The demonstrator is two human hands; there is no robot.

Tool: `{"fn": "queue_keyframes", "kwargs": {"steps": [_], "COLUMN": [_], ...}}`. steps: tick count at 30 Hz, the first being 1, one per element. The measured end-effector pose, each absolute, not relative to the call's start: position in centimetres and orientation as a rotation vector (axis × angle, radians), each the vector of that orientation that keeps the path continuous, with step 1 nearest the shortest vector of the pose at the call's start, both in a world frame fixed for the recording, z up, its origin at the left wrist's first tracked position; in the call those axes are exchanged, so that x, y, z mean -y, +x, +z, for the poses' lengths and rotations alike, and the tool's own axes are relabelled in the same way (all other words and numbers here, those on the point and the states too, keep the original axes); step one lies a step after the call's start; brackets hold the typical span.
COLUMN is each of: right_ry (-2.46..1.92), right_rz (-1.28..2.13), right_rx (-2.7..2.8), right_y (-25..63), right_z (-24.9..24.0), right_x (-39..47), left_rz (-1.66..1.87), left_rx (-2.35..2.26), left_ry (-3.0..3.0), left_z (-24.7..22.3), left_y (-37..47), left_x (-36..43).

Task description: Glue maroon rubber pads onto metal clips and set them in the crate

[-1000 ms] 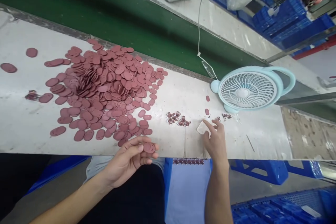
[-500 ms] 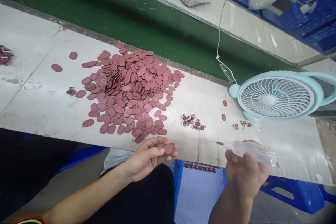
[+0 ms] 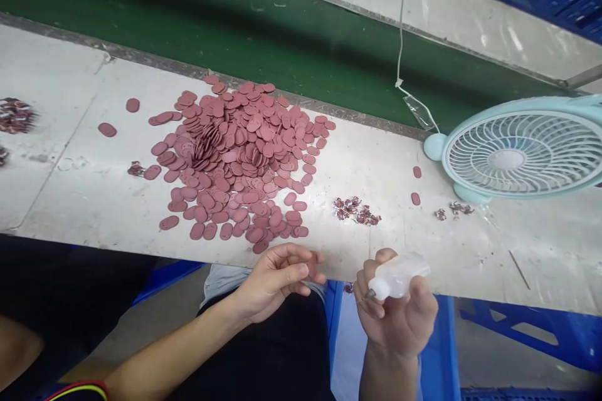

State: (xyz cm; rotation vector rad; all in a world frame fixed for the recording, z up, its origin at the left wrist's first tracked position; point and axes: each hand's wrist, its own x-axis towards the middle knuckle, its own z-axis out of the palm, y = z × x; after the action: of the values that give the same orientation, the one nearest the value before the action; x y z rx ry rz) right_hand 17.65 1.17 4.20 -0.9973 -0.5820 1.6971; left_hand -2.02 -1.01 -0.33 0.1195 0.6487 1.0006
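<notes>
Between the fingertips of my left hand (image 3: 282, 276) is a reddish oval disc (image 3: 312, 265), held at the table's front edge. My right hand (image 3: 397, 307) is wrapped round a translucent squeeze bottle (image 3: 402, 274), whose dark pointed nozzle aims left and down towards my left hand. A large heap of similar oval discs (image 3: 244, 150) lies beyond my left hand. Small dark red and metallic parts (image 3: 356, 210) form a cluster on the white table (image 3: 348, 169), beyond and between my hands. Two single discs (image 3: 416, 198) lie further right.
A light blue fan (image 3: 522, 153) rests at the right, its cord crossing a green strip (image 3: 282, 37). A thin stick (image 3: 519, 269) lies front right. Below the edge is a blue tray (image 3: 439, 351). Someone's arm (image 3: 19, 351) shows at lower left.
My right hand has moved left, closer to my left hand, and the bottle's nozzle has tilted downward. The disc in my left hand has turned more edge-on. The camera view has shifted slightly.
</notes>
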Motion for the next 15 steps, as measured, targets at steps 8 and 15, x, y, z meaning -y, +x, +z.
{"fn": "queue_keyframes", "kwargs": {"steps": [8, 15], "right_ry": [-1.169, -1.207], "right_rz": [1.351, 0.906], "right_rx": [0.706, 0.96], "right_y": [15.2, 13.3], "right_z": [5.1, 4.1], "right_x": [0.5, 1.9], "left_rz": [1.028, 1.118], "left_rx": [-0.598, -0.604], "left_ry": [0.181, 0.295], "left_z": [0.1, 0.4], "left_y": [-1.1, -0.3], "left_x": [1.6, 2.6]}}
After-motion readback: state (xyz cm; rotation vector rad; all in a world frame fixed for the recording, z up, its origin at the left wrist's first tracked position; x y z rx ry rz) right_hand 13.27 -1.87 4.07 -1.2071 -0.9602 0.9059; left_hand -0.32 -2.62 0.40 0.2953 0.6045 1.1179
